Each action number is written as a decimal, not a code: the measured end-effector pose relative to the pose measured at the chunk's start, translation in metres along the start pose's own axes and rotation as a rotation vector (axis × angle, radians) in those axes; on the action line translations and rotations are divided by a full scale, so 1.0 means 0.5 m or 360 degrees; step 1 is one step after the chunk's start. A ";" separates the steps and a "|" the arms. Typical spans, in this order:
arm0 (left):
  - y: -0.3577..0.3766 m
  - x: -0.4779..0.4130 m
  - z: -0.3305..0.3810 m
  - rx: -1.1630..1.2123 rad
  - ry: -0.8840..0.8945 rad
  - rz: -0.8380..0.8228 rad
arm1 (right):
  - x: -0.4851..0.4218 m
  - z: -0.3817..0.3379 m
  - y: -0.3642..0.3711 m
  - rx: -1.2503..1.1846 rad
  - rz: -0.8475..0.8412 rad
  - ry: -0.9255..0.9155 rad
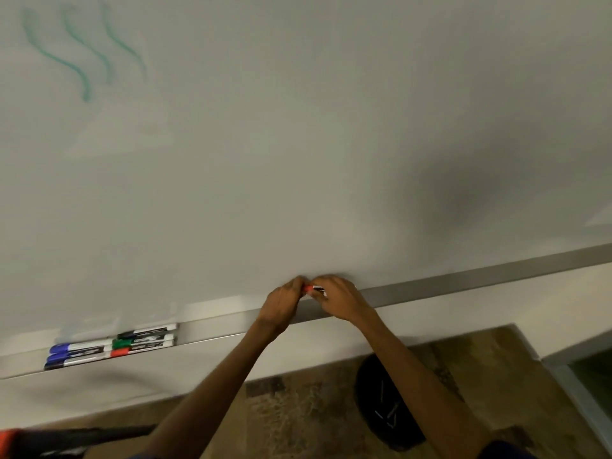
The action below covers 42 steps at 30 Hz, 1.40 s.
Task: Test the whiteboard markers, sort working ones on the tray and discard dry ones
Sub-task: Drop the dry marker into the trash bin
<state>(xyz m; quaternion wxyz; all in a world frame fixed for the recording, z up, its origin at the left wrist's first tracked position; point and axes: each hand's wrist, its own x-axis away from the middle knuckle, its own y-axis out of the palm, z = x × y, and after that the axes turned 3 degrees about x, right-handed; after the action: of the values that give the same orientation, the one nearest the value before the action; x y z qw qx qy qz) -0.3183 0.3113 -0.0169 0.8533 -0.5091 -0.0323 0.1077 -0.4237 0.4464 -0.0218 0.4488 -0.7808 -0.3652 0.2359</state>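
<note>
Presently, at far left, three green squiggles (82,54) mark the whiteboard (298,144). Below them six capped markers (112,347) lie side by side in the tray (205,332), blue, black, green and red, well apart from the hands.

At centre, just above the board's lower rail (463,281), the left hand (283,299) grips the red cap end of the red marker (313,288). The right hand (337,298) grips its white barrel. Both sets of fingers are curled tight round it. Whether the cap is seated or parting cannot be told.

Judgement: the marker is light, rigid plastic with a smooth barrel and a friction-fit cap. It is best held as now, one hand on each part, and pulled straight along its axis.

To the right, a black object (384,402), possibly a bin, stands on the carpet below. Nothing obstructs the board face.
</note>
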 end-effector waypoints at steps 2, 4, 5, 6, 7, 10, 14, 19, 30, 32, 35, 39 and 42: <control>-0.034 0.010 -0.008 -0.0031 0.0034 0.0005 | 0.001 -0.036 -0.021 0.0086 0.0109 -0.0086; -0.065 0.027 -0.021 -0.0108 0.0114 0.0045 | 0.006 -0.074 -0.035 0.0157 0.0247 -0.0165; -0.081 0.040 -0.028 -0.0140 0.0157 0.0076 | 0.010 -0.096 -0.040 0.0177 0.0305 -0.0197; -0.098 0.055 -0.036 -0.0158 0.0186 0.0105 | 0.016 -0.118 -0.042 0.0193 0.0351 -0.0230; -0.114 0.070 -0.043 -0.0165 0.0215 0.0133 | 0.022 -0.140 -0.043 0.0207 0.0393 -0.0264; -0.165 0.122 -0.060 -0.0186 0.0296 0.0208 | 0.040 -0.209 -0.044 0.0243 0.0494 -0.0330; -0.239 0.188 -0.078 -0.0218 0.0378 0.0301 | 0.051 -0.300 -0.045 0.0278 0.0551 -0.0340; -0.325 0.248 -0.114 -0.0274 0.0434 0.0431 | 0.049 -0.402 -0.048 0.0314 0.0583 -0.0314; -0.533 0.316 -0.187 -0.0205 0.0239 0.1173 | -0.012 -0.636 -0.139 -0.0561 0.0828 -0.0181; -0.564 0.317 -0.173 -0.0153 0.0226 0.1296 | -0.019 -0.683 -0.168 -0.0727 0.0887 -0.0285; -0.621 0.313 -0.149 -0.0055 0.0214 0.1503 | -0.026 -0.735 -0.213 -0.0828 0.0894 -0.0490; -0.703 0.301 -0.142 0.0014 0.0191 0.1827 | -0.038 -0.800 -0.271 -0.1185 0.0874 -0.0611; -0.753 0.291 -0.162 0.0083 0.0149 0.1993 | -0.038 -0.845 -0.309 -0.1568 0.0786 -0.0655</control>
<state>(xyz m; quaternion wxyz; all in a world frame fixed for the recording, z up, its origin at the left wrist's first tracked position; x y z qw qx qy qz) -0.1062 0.1005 0.2663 0.6411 -0.4147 0.3121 0.5654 -0.1967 0.2592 0.3194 -0.1151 -0.8975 -0.3185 0.2826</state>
